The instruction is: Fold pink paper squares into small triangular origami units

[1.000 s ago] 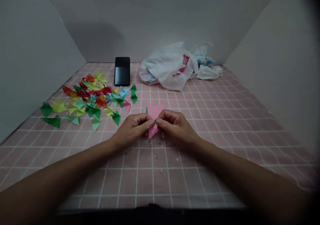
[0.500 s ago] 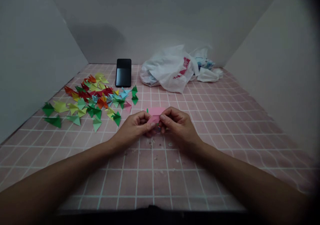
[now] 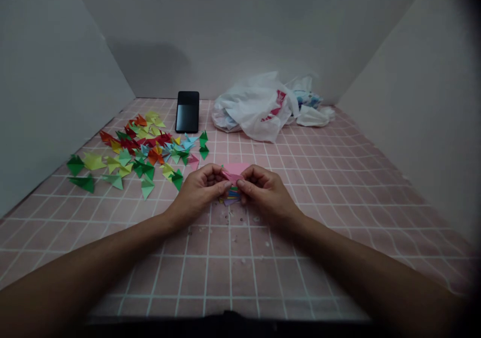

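Observation:
A small folded piece of pink origami paper [image 3: 232,176] is pinched between both hands near the middle of the table. My left hand [image 3: 209,185] grips its left side with thumb and fingers closed. At its right side, the thumb and fingers of my right hand [image 3: 259,187] press together on the same paper. Just below and behind it lies a stack of coloured paper sheets [image 3: 233,196], with pink on top and green, blue and yellow edges showing. My fingers hide part of the stack and of the folded paper.
Many folded paper pieces [image 3: 143,167] in green, yellow, red, orange and blue lie spread on the left. A black phone [image 3: 187,112] stands at the back. White plastic bags [image 3: 259,105] lie against the rear wall. Tiny scraps dot the checked tablecloth [image 3: 218,273] in front.
Between my hands the pink paper went from a longer pointed shape to a smaller folded one. The coloured edges of the stack now show beneath. The view has shifted slightly.

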